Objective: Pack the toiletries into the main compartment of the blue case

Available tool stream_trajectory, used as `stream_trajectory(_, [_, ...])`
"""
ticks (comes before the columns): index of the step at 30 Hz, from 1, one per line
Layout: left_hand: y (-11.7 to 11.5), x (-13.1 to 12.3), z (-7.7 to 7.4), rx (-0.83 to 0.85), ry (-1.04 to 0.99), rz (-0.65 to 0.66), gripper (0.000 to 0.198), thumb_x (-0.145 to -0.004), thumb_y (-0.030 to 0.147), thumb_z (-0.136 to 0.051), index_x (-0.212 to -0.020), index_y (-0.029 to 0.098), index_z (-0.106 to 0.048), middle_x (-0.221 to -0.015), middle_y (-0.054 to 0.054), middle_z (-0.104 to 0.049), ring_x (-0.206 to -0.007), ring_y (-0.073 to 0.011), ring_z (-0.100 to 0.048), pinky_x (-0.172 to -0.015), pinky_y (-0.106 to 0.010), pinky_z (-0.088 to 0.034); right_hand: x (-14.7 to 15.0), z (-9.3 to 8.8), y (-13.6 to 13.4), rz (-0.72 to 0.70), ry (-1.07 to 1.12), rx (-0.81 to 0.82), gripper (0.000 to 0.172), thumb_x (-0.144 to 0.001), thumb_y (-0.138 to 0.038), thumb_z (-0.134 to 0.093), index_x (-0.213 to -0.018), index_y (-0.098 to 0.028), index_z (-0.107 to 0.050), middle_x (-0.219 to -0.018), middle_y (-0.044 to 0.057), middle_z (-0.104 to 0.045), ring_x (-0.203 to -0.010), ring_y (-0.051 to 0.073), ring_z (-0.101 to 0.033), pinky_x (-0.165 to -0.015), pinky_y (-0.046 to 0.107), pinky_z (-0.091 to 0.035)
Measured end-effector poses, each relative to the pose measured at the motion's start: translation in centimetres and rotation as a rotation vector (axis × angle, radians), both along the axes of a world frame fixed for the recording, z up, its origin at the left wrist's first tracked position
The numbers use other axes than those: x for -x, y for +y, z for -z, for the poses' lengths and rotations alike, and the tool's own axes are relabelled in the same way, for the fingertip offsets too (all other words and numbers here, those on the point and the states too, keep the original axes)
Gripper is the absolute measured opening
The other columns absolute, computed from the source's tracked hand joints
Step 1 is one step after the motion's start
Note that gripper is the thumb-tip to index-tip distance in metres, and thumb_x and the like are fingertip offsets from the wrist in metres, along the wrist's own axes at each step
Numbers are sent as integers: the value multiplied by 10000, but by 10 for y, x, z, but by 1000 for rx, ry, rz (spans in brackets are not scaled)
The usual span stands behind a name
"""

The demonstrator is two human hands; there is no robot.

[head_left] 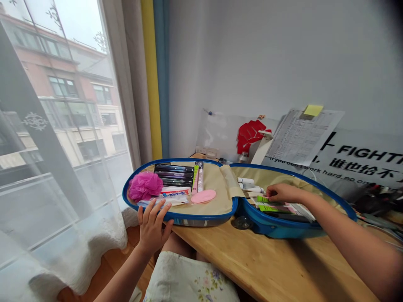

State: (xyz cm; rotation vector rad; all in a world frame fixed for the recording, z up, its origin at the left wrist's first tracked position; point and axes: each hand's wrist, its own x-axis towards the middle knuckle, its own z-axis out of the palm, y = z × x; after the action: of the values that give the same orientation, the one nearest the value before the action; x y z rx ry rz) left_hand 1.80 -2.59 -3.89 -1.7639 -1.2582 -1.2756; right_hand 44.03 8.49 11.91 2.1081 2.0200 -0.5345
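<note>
A small blue suitcase lies unfolded on the wooden table, its left half (204, 218) and right half (283, 230) lined in beige. My left hand (154, 226) rests on the near rim of the left half, fingers spread, holding nothing. Beside its fingertips are a pink bath puff (146, 186), a toothpaste packet (174, 193) and a pink oval item (203, 196). Several dark pens (174, 174) in clear packaging lie behind them. In the right half, my right hand (283, 193) pinches a small green item (263, 199), partly hidden by the fingers. White markers (247, 181) lie to its left.
The wooden table (252, 256) runs under the suitcase, its near edge by my lap. Papers on a clipboard (302, 134) stand behind the right half. Dark clutter (378, 201) sits at far right. A sheer curtain (63, 167) hangs at left.
</note>
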Motion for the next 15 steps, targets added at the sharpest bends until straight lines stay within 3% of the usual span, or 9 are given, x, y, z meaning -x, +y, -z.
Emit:
stream_trajectory(5, [-1,-2,-3,-11,-22,8,409,-887,297,-485,-1287,224,-530,-1156,-104,-640,-1309,-254,-405,-1149,-467,-106,2,-22,3,26,175,-306,85,-860,-192,-580,-787,-149,-586,-681,-18,-590,-598,58,-509,-644,225,-449])
stream_trajectory(9, [-1,-2,-3,-4,-22,3,419,-887,291,-483,-1299,225,-522,-1167,-104,-634,-1311,-259,-403,-1149,-474,-105,30,-39,12,53,385,-600,36,-881,-190,-535,-852,-172,-545,-787,35,-626,-677,74,-517,-710,229,-428])
stream_trajectory(12, [-2,-1,-3,2,2,-3,421,-882,294,-493,-1295,215,-525,-1181,-109,-628,-1309,-262,-405,-1149,-476,-105,67,-42,20,41,565,-607,127,-924,-255,-480,-970,-150,-536,-875,30,-626,-709,74,-557,-715,239,-466])
stream_trajectory(15, [-3,-2,-3,10,-12,0,397,-889,292,-485,-1272,208,-543,-1180,-112,-628,-1303,-261,-411,-1149,-479,-107,111,-36,29,32,688,-476,240,-932,-329,-478,-1047,-131,-553,-904,19,-624,-731,86,-593,-690,266,-507])
